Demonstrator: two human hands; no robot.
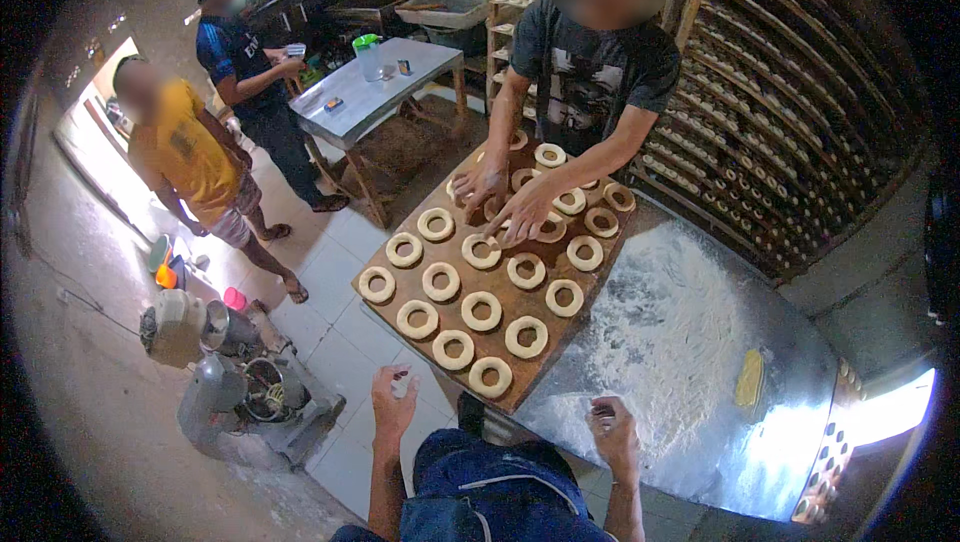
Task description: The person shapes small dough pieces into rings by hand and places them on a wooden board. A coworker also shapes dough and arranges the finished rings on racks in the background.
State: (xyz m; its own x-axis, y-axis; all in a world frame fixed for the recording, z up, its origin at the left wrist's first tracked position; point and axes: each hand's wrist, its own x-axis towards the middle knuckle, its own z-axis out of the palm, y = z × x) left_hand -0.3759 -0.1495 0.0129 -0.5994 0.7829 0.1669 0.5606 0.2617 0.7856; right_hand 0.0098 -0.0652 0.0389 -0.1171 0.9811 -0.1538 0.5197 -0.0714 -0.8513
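My left hand (395,400) is raised near the front left edge of a wooden board (515,287). Its fingers are bent but apart, with nothing visible in them. My right hand (614,430) hovers by the near edge of the metal table, loosely curled with floury fingertips and apparently no object. Rows of dough rings (490,378) lie on the board in front of me. Across from me, a co-worker in a dark T-shirt (590,72) has both hands down on the rings at the far part of the board.
Flour (665,317) covers much of the metal table, and a yellow dough piece (749,378) lies at its right. Racks of dough rings (790,92) line the right wall. A mixer (270,392) stands at left. Two other people stand near a smaller table (375,92).
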